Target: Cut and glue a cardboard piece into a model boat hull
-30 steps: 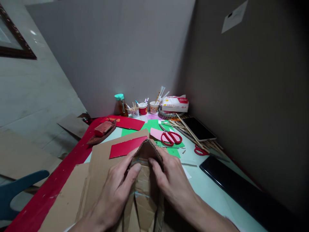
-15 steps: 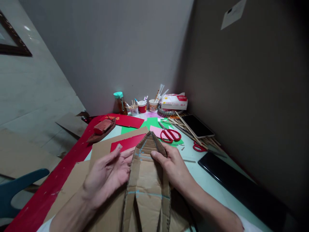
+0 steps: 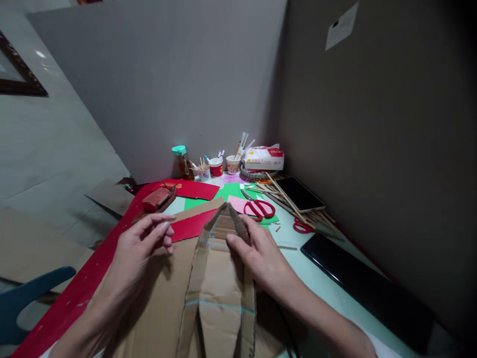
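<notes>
A folded cardboard boat shape (image 3: pixel 220 283) with a pointed far end, raised sides and blue marker lines stands in front of me. My right hand (image 3: pixel 257 248) grips its right side near the tip, thumb inside and fingers outside. To the left, apart from the boat, my left hand (image 3: pixel 143 243) is raised with loosely bent fingers, and nothing shows in it. Beneath that hand lies a flat cardboard sheet (image 3: pixel 164 293). A red paper piece (image 3: pixel 192 224) rests just beyond the hand. Past the boat's tip are red-handled scissors (image 3: pixel 260 210) on pink and green paper.
A small reddish-brown model boat (image 3: pixel 158 199) sits at the left. At the back stand a teal-lidded bottle (image 3: pixel 183 163), paper cups (image 3: pixel 216 168) with sticks and pens, and a tissue pack (image 3: pixel 264 158). A tablet (image 3: pixel 300 194), wooden sticks and a long black object (image 3: pixel 365 288) lie right.
My left hand has moved away from the boat's left side, leftward and slightly up, its fingers bending more. My right hand keeps its grip. The view has shifted slightly.
</notes>
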Tool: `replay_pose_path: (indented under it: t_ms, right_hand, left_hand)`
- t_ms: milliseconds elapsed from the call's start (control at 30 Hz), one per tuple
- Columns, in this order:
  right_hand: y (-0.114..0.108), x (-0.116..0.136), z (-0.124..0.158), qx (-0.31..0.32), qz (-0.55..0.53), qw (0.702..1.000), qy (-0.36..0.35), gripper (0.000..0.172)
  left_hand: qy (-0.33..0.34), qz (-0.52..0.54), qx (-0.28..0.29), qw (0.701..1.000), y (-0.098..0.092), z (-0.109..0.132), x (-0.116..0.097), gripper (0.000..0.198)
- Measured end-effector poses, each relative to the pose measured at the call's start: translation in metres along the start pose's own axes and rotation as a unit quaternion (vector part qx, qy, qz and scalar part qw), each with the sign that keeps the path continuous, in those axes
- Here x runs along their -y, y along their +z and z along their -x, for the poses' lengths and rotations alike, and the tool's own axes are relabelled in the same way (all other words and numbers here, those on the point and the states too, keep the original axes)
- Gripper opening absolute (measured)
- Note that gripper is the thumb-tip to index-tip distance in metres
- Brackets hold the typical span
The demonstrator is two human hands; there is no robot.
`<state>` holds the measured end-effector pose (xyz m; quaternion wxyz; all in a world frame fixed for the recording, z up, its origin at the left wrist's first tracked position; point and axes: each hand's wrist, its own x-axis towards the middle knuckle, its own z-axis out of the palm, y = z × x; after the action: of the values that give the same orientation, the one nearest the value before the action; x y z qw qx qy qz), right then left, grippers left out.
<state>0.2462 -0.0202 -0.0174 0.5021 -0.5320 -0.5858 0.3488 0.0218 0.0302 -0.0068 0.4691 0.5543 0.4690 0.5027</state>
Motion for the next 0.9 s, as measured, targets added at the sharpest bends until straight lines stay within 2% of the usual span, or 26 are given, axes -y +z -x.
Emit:
replay_pose_path:
  t_ms: [67,167,300,400,500,667,900]
  right_hand:
    - [0.005,-0.001,0.006,0.026,0.048,0.999,0.004,0.028]
    - [0.014,-0.004,0.013,0.070,0.091,0.993,-0.005,0.026]
    - [0.022,-0.011,0.020,0.088,0.157,0.982,-0.050,0.021]
    - [0.024,-0.013,0.022,0.080,0.198,0.974,-0.069,0.014]
    - [0.022,-0.011,0.021,0.056,0.171,0.980,-0.088,0.009]
    - [0.022,-0.009,0.018,-0.026,0.150,0.968,-0.201,0.015]
    - [0.028,-0.016,0.021,-0.050,0.173,0.962,-0.207,0.010]
  left_hand:
    - [0.045,-0.026,0.001,0.999,0.002,0.001,-0.009,0.014]
    - [0.101,-0.089,0.020,0.991,0.016,0.012,-0.013,0.012]
    - [0.198,-0.222,0.058,0.953,0.029,0.022,-0.006,0.014]
    - [0.205,-0.234,0.061,0.948,0.030,0.021,0.002,0.008]
    - [0.196,-0.243,0.072,0.947,0.032,0.019,0.007,0.007]
    - [0.216,-0.259,0.064,0.939,0.038,0.025,0.010,0.008]
    - [0.286,-0.282,0.031,0.915,0.043,0.033,0.013,0.012]
